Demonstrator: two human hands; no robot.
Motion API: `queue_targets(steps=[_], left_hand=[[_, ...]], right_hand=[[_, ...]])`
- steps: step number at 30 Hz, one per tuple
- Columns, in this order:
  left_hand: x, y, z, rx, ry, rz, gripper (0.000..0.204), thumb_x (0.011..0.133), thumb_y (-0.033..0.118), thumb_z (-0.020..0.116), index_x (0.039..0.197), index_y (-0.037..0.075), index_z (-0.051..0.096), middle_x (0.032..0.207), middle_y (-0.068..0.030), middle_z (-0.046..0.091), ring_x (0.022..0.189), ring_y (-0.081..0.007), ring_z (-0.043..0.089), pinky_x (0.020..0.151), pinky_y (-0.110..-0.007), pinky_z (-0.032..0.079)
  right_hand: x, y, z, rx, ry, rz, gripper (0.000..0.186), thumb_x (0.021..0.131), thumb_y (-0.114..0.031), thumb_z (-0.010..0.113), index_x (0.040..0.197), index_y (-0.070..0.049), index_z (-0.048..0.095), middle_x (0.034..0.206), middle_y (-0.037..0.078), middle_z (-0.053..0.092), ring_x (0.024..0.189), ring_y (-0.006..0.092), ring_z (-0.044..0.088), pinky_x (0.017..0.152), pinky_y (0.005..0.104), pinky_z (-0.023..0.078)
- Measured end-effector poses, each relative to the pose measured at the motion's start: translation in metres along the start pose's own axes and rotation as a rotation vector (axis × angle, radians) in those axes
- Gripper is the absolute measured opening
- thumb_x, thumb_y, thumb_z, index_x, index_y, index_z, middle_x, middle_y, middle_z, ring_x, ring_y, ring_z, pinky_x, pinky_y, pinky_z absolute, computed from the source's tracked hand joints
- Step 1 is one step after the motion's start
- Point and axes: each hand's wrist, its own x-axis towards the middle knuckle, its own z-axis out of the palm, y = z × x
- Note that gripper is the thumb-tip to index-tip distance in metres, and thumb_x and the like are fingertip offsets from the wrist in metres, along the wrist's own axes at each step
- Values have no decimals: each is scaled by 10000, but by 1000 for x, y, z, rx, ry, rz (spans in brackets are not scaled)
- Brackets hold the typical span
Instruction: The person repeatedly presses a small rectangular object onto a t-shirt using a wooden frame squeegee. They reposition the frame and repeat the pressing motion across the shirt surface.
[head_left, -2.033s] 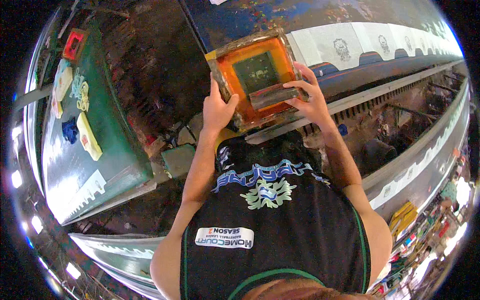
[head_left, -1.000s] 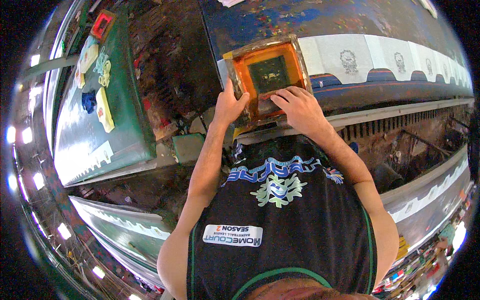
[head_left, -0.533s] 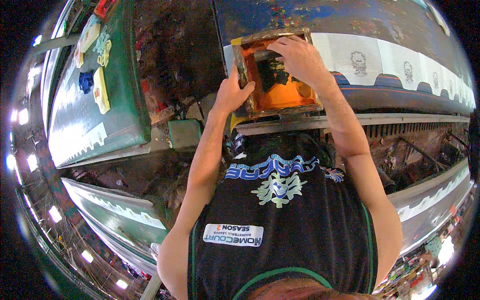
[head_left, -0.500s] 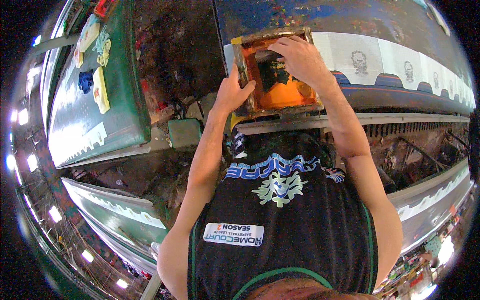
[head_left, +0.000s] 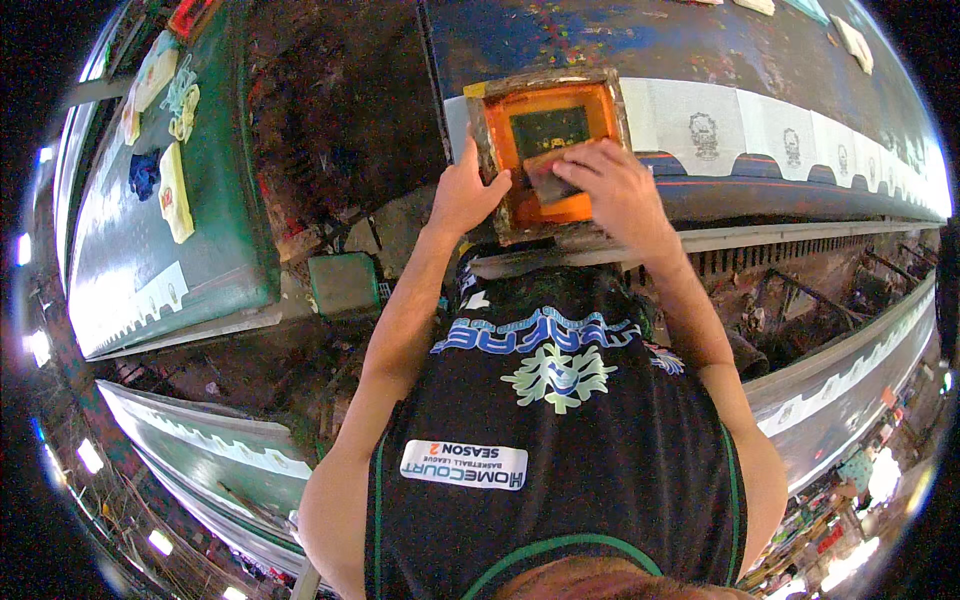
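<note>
A wooden screen-printing frame (head_left: 545, 79) with an orange mesh and a dark square area lies on the long table in front of me. My left hand (head_left: 466, 194) grips its left rail, thumb on top and fingers along the outer side. In my right hand (head_left: 620, 192) is a squeegee (head_left: 548, 178), a flat brownish blade, tilted against the mesh in the lower half of the frame. The fingers curl over its upper edge. White fabric pieces (head_left: 668, 105) with scalloped lower edges run in a row to the right of the frame, several bearing a dark printed emblem.
The dark, paint-stained table (head_left: 620, 35) reaches far right, its rail (head_left: 720, 242) just before my body. To the left stands a green table (head_left: 215, 235) with yellowish cloth pieces (head_left: 176, 190) and a dark blue rag (head_left: 144, 174). Another table (head_left: 850, 375) lies behind at right.
My right hand has drawn the squeegee from the frame's far part toward me, uncovering the dark square with its small design. My left hand stays on the left rail.
</note>
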Motion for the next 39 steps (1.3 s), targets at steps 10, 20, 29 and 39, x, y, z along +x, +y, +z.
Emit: queue_targets(steps=[10,20,29,39], left_hand=[[6,7,4,-42,-52,27,1109,932,394,748,1708,-88,120,1055,-356,769,984,-513,767,923,-556,616],[10,4,4,5,-89,62,1127,960,431,713,1705,-102,55,975,-384,753,929,-546,758,882,-579,628],[11,9,5,11,-93,60,1120,960,411,696,1678,-157,50,993,-392,751,923,-545,758,876,-574,630],[4,28,-5,16,-35,37,1113,945,369,735,1714,-76,66,1078,-351,770,978,-521,767,889,-545,628]], right_hand=[[66,60,9,-14,-114,228,344,948,-102,754,1287,-156,772,1283,82,777,1227,358,692,1052,480,574],[-20,-32,-7,36,-132,402,533,815,84,604,1279,-122,767,1281,84,762,1232,359,683,1045,472,580],[-28,-37,-6,3,-104,391,531,835,77,597,1292,-134,766,1299,55,758,1235,333,681,1037,465,587],[-35,-18,-6,-23,-76,284,494,850,-57,672,1316,-197,757,1256,21,744,1191,301,693,1006,427,607]])
